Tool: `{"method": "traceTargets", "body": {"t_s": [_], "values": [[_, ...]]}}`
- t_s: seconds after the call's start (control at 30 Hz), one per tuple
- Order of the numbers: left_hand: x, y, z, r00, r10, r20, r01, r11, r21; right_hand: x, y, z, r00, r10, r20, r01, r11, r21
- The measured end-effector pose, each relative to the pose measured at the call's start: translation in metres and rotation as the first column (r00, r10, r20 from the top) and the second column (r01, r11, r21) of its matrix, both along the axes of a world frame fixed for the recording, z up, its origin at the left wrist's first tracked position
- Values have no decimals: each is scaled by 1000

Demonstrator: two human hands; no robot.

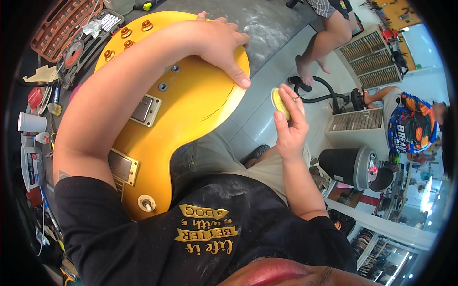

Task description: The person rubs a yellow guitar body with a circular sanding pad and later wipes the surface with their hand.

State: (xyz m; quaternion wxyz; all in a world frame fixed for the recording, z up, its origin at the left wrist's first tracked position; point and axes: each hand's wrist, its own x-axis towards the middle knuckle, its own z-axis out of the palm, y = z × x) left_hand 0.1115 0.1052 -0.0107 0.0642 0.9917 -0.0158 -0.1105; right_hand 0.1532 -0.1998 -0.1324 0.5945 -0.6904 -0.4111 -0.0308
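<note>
A gold electric guitar [200, 114] lies across my lap, its face up, with thin dark crack-like lines [217, 108] near its curved right edge. My left forearm crosses over the body. My left hand [219, 45] lies on the guitar's far rounded end, fingers spread and thumb stretched along the edge. To the right of the guitar, apart from it, my right hand [292, 126] grips a small round yellow disc with a pale rim [280, 103] between thumb and fingers. Amber knobs [126, 32], two pickups [145, 110] and a toggle switch [146, 203] are on the guitar.
A grey-topped bench [272, 28] runs behind the guitar. On the left are an open tool case [64, 28], a white cup [32, 123] and loose tools. Right: a black bin [338, 164], drawer cabinets [369, 59], a black hose [317, 99] and two other people.
</note>
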Motion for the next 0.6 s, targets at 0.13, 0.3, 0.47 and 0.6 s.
{"method": "traceTargets", "body": {"t_s": [0.13,0.3,0.47,0.6], "values": [[13,33,-12,997,80,-1,-68,848,-525,7,16,29,967,155,200,-128,982,-141],[27,57,-22,967,111,230,78,731,-678,16,40,51,883,339,323,-276,934,-227],[32,54,-26,972,56,230,104,773,-626,31,50,45,903,294,314,-216,941,-261],[33,53,-28,975,34,220,107,796,-596,8,40,56,777,404,483,-237,898,-370]]}}
